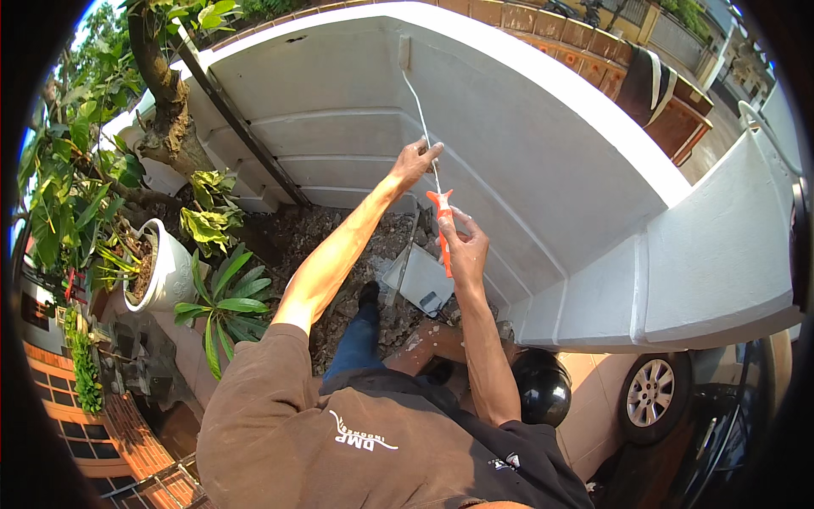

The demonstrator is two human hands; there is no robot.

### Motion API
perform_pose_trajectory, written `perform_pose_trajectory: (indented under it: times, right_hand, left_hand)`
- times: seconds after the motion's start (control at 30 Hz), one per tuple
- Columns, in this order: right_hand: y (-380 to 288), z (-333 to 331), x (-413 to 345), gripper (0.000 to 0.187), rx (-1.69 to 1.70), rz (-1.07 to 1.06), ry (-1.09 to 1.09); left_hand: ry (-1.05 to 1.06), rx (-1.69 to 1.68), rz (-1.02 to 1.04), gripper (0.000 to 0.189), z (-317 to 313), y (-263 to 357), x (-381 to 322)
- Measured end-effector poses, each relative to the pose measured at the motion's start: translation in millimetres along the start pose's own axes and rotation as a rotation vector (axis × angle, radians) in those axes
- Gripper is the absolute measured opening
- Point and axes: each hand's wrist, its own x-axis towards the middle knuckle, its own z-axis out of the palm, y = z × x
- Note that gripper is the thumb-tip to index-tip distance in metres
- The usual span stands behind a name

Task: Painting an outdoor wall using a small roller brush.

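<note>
A paint roller [405,52] with a small, narrow sleeve is at the inner corner of a white-painted wall [509,127], just below its bright top edge. Its thin metal rod runs down towards me into an orange plastic handle [446,245]. My left hand [416,162] has its fingers around the rod, above the handle. Lower down, my right hand [464,245] grips the orange handle between thumb and fingers. Whether the sleeve presses on the wall cannot be told.
A white flower pot [175,273], leafy plants and a tree trunk [178,137] stand at left. A dark metal post [241,121] leans near the wall. Below lie rubble [331,267] and a white container [425,280]. A black round object [542,387] and a car wheel [652,392] are at right.
</note>
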Motion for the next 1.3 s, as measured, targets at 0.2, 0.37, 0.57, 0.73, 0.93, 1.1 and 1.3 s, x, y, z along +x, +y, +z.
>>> perform_pose_trajectory:
  times: [0.2, 0.37, 0.57, 0.73, 0.93, 1.1, 1.3]
  right_hand:
    - [-15, 7, 4, 0.041, 0.07, -0.051, -0.037]
    - [-9, -48, -34, 0.041, 0.085, -0.029, 0.034]
    - [6, -154, -114, 0.041, 0.099, 0.047, 0.068]
    - [28, -232, -198, 0.045, 0.095, 0.065, 0.152]
    - [36, -301, -296, 0.049, 0.006, 0.104, 0.303]
    - [32, -332, -347, 0.055, -0.04, 0.144, 0.379]
    - [32, -334, -360, 0.059, -0.077, 0.16, 0.376]
  left_hand:
    - [-0.027, 0.019, 0.037, 0.059, -16, 13, 9]
    - [-0.172, 0.083, 0.07, 0.061, 26, 25, -25]
    - [-0.45, 0.074, 0.08, 0.049, 108, 38, -99]
    - [-0.71, 0.163, 0.14, 0.059, 170, 48, -168]
    - [-0.93, 0.153, 0.218, 0.064, 239, 62, -236]
    - [-1.105, 0.083, 0.179, 0.066, 270, 71, -264]
    - [-1.144, 0.068, 0.213, 0.066, 274, 76, -270]
